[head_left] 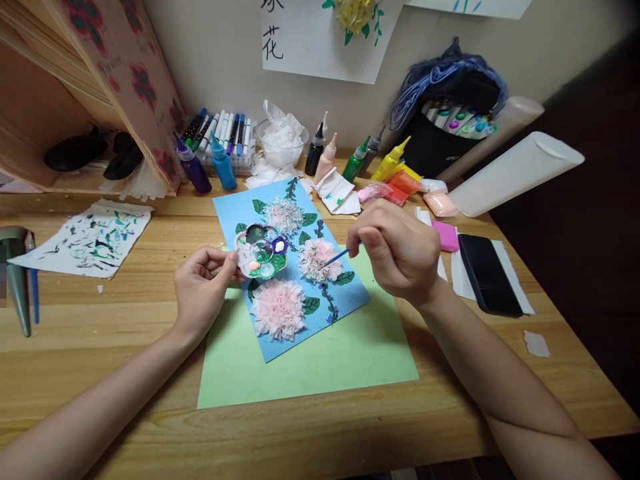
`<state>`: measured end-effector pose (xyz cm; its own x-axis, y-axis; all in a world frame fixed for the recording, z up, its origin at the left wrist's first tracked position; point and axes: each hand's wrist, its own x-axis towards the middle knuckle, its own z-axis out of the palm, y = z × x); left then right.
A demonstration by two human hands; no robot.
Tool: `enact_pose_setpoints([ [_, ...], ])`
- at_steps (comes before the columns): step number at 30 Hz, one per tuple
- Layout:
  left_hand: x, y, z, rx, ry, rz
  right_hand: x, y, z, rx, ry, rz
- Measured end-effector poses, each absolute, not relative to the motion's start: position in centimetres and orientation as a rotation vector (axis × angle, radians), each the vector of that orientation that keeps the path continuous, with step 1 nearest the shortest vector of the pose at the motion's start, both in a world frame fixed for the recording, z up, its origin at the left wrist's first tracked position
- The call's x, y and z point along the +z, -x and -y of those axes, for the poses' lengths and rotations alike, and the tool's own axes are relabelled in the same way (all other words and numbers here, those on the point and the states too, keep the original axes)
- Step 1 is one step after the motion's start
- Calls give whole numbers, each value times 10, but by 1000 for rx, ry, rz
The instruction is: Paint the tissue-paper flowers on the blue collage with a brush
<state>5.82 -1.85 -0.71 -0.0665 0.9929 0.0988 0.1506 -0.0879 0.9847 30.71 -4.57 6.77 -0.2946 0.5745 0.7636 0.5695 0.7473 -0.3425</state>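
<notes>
My left hand (pixel 205 283) pinches the edge of a small flower-shaped paint palette (pixel 261 252), its wells daubed with green, purple, white and peach paint. My right hand (pixel 397 250) grips a thin blue paintbrush (pixel 339 256), its tip at the right-hand pink tissue-paper flower (pixel 315 257). That flower sits on a blue painted board (pixel 345 307) with green leaves and dark stems. Another ruffled flower (pixel 283 217), speckled grey-blue, is at the top of the board, and a plain pink flower (pixel 279 310) is at the lower left. The palette hides part of the board.
Under the board lies a green sheet (pixel 310 373). Paint bottles (pixel 356 159), markers (pixel 220 130) and a bowl of tissue (pixel 281 140) line the wall. A phone (pixel 489 275) rests at right, a paint-smeared paper (pixel 90 238) at left. A white tube (pixel 520 173) leans beside a black pen holder (pixel 445 147).
</notes>
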Motion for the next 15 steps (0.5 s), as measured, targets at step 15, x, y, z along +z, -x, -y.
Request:
enact_pose_setpoints([
  [15, -6, -58, 20, 1250, -1334, -1313, 68, -293, 56, -3, 726, 1840],
])
